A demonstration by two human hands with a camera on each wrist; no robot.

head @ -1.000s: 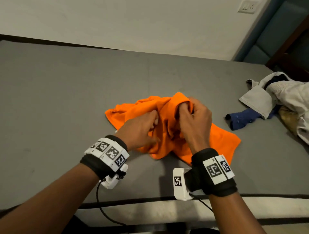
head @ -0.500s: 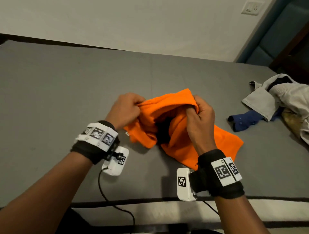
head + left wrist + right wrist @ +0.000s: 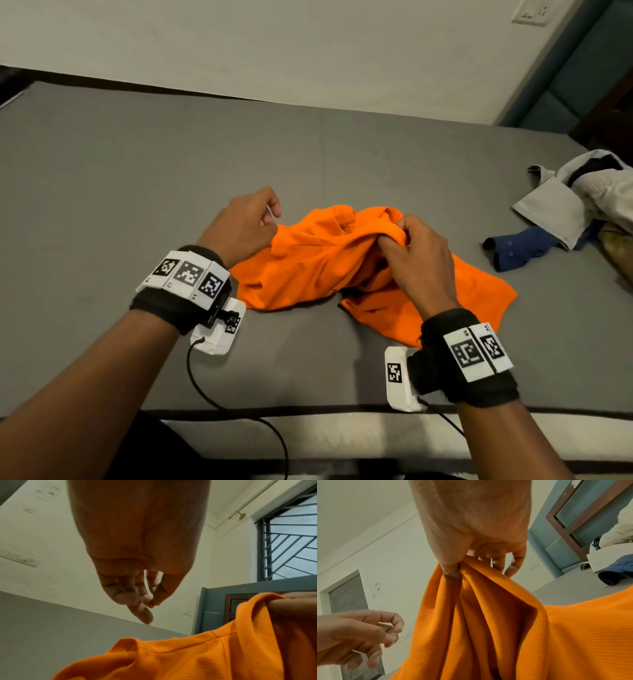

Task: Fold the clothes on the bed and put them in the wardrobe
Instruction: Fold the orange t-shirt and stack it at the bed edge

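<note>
- Since half a second ago my left hand (image 3: 245, 222) has let go of the orange shirt (image 3: 318, 267) and drawn off to its left side; it now hangs empty, fingers loosely curled, thumb near the fingertips
- My right hand (image 3: 416, 255) pinches a bunched fold of the shirt and holds it lifted off the bed (image 3: 137, 171)
- Crumpled, the shirt lies near the front edge of the bed, its long axis running from by my left hand toward the right and the front edge
- Next, I judge, my left hand, just beside the shirt's left end, must take a fresh hold there
- Well apart, at the bed's right edge, lie a blue garment (image 3: 524, 246) and a pale garment (image 3: 561, 205); neither is in the way
</note>
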